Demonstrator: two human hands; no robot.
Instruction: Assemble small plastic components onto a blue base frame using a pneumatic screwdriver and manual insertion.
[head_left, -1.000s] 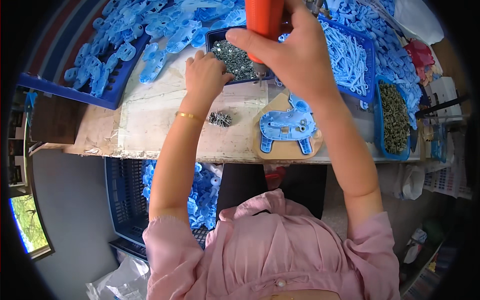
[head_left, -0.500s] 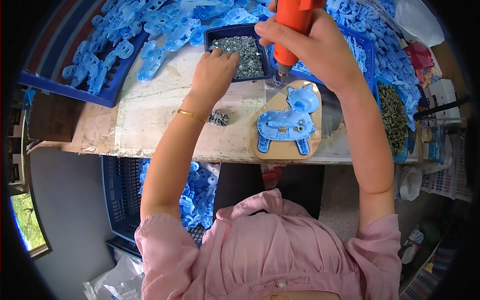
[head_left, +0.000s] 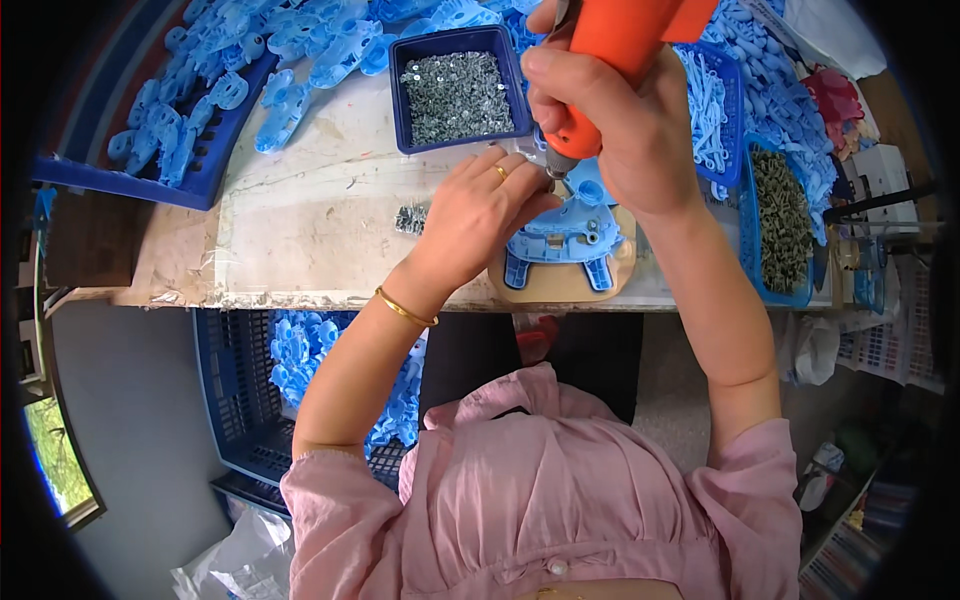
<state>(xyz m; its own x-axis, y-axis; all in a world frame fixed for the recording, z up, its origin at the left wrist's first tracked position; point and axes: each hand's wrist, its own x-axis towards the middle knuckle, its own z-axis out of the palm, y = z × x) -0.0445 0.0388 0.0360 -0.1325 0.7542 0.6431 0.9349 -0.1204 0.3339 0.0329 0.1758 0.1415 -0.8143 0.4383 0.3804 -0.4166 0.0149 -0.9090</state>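
Head view, the only one; clock positions are taken from the blue toy half at the centre.

Item: blue toy half [head_left: 578, 222], animal-shaped plastic shell, hollow side up, legs toward 6 o'clock, lying on a tan board [head_left: 558, 284] on the worktop [head_left: 310, 215]. Upper part partly covered by hands and tool.

Item: orange power screwdriver [head_left: 618, 40], nose down at 12 o'clock, body leaning toward 1. Right hand [head_left: 640, 125] wrapped round it, fingers closed on the grip.

Item: left hand [head_left: 468, 215], at 10 o'clock, fingertips bunched narrowly just beside the tool's nose. Whether they pinch a screw cannot be told; nor whether the bit touches anything.

Item: dark blue tray [head_left: 450, 44] of small metal screws [head_left: 455, 100], 11 o'clock. Small heap of screws [head_left: 410, 219], 9 o'clock, near the left wrist.

Item: blue basket [head_left: 737, 130] of pale blue sticks, 2 o'clock. Bright blue tub [head_left: 750, 225] of brownish pieces, 3 o'clock.

Handling note, as judgement: the lean suggests bringing the bit square to the shell before pressing. Left fingertips are best kept to the side of the bit, steadying lightly. Gentle pressure should spare the thin plastic; the board should help against rocking.
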